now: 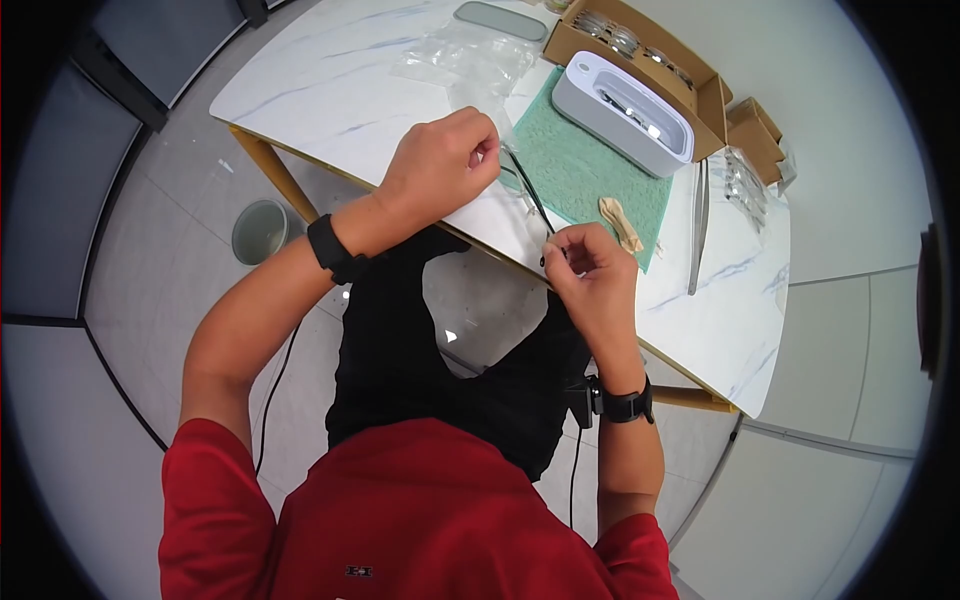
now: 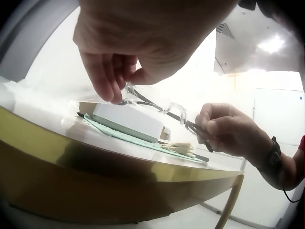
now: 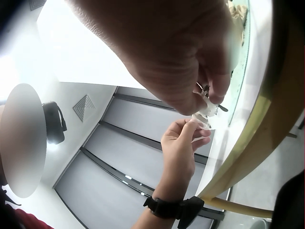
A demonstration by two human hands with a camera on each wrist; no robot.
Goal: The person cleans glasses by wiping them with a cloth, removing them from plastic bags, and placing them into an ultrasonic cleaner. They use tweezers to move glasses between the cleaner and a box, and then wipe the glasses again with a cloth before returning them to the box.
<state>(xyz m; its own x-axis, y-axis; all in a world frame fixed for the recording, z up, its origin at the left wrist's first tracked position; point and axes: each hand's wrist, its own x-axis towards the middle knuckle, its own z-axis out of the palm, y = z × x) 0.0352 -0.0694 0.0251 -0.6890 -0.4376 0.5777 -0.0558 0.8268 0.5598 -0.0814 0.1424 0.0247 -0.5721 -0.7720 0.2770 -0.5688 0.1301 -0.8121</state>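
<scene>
A pair of glasses with dark temples (image 1: pixel 530 190) is held between the two hands above the table's near edge. The left hand (image 1: pixel 445 165) pinches one end; in the left wrist view the fingers of the left hand (image 2: pixel 116 71) grip it beside a clear plastic piece (image 2: pixel 176 112). The right hand (image 1: pixel 600 285) pinches the other end, its thumb and forefinger curled round the frame, as the left wrist view also shows for the right hand (image 2: pixel 231 131). In the right wrist view, crumpled clear plastic (image 3: pixel 206 112) lies between the hands.
A white ultrasonic-type tub (image 1: pixel 610 120) stands on a green cloth (image 1: pixel 560 165) with a beige cloth strip (image 1: pixel 620 222). Tweezers (image 1: pixel 699 230) lie to the right. Behind are a cardboard box (image 1: pixel 700 100), plastic bags (image 1: pixel 470 55) and a grey case (image 1: pixel 500 20). A bin (image 1: pixel 260 232) stands on the floor.
</scene>
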